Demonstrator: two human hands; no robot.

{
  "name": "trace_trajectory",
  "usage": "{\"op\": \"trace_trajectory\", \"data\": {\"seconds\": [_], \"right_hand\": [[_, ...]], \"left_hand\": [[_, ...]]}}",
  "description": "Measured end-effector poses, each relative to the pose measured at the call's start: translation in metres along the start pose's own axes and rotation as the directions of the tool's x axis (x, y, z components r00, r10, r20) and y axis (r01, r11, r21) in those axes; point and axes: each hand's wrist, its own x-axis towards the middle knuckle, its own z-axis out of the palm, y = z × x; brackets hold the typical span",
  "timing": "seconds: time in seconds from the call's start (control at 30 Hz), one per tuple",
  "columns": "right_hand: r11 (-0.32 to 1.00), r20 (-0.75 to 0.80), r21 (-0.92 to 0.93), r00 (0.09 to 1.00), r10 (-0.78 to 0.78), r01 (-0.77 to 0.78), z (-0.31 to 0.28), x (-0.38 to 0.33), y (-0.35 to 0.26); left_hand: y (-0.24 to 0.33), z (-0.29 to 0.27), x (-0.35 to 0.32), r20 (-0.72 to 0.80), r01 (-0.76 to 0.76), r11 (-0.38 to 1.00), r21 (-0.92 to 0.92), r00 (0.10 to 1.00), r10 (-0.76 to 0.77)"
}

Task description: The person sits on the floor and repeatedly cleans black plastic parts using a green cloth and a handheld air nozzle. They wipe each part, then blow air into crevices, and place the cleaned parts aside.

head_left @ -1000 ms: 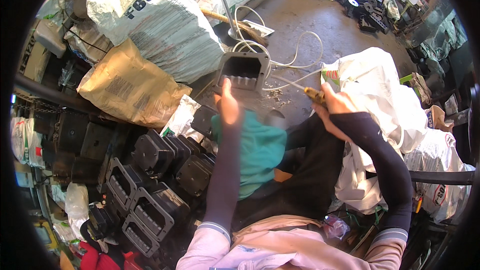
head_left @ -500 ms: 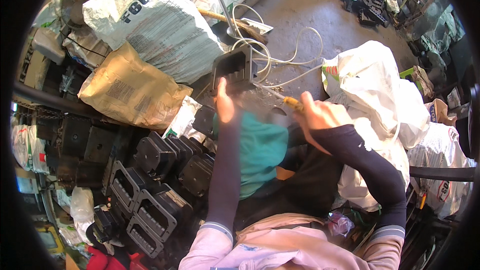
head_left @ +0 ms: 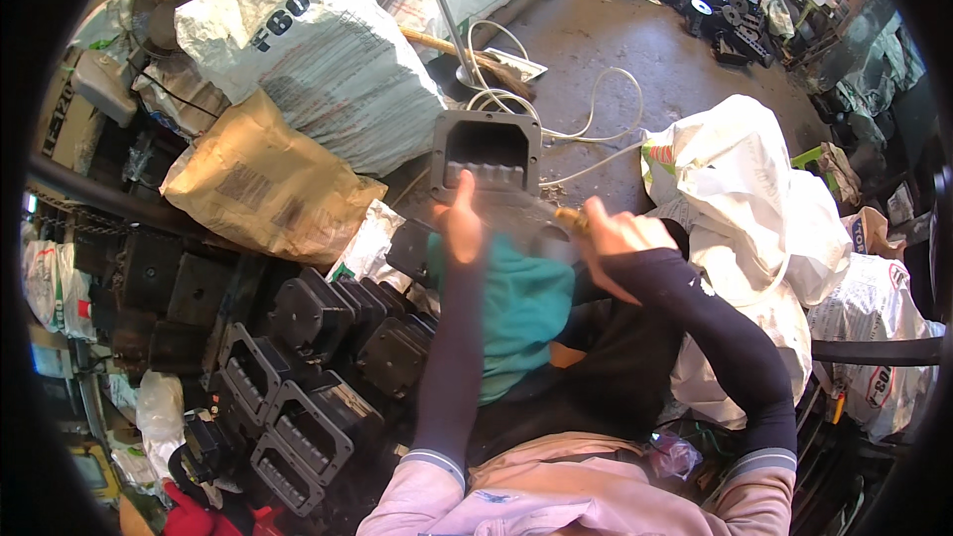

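Observation:
My left hand [head_left: 461, 221] grips a dark grey, box-like housing [head_left: 532, 154] at its lower edge, thumb up against the rim. The wide opening of the housing faces me, with a row of rounded ridges inside. My right hand [head_left: 623, 241] is closed round a yellow-handled tool [head_left: 571, 219], whose thin shaft is smeared by motion towards the housing's lower right; whether the tip touches cannot be seen. A green cloth [head_left: 526, 318] lies on my lap under both hands.
Similar dark housings [head_left: 308, 427] are stacked at my left. A brown paper sack [head_left: 268, 179] and a large white sack [head_left: 308, 50] stand beyond. White bags [head_left: 735, 189] crowd my right. A pale hose [head_left: 596, 134] loops over the floor near a broom [head_left: 506, 74]. Black parts [head_left: 720, 5] are piled far right.
The housing has turned so its opening faces me more squarely, and it has shifted slightly right and down in view. My right hand and the tool have moved slightly down.

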Motion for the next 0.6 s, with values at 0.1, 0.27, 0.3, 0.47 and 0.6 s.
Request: {"op": "trace_trajectory", "data": {"seconds": [0.1, 0.27, 0.3, 0.47, 0.6], "right_hand": [[0.999, 0.109, 0.039, 0.994, -0.033, 0.029, 0.005, 0.011, -0.008], [0.981, 0.030, 0.165, 0.993, -0.110, 0.104, 0.010, 0.031, -0.020], [0.975, 0.035, 0.182, 0.990, -0.135, 0.127, 0.010, 0.033, -0.022], [0.995, 0.053, 0.075, 0.996, -0.072, 0.068, -0.001, 0.017, -0.013], [0.997, 0.058, -0.012, 0.996, 0.073, -0.072, -0.015, 0.002, 0.009]], "left_hand": [[0.010, 0.008, -0.012, -0.065, -0.066, 0.991, 0.114, 0.995, 0.074], [0.022, 0.012, -0.017, 0.036, -0.118, 0.972, 0.204, 0.993, 0.113], [0.021, 0.010, -0.017, 0.106, -0.134, 0.986, 0.100, 0.987, 0.123], [0.006, 0.001, -0.005, -0.009, -0.090, 0.987, 0.134, 0.996, 0.092], [-0.006, -0.005, 0.010, 0.058, -0.119, 0.986, -0.114, 0.990, 0.126]]}}
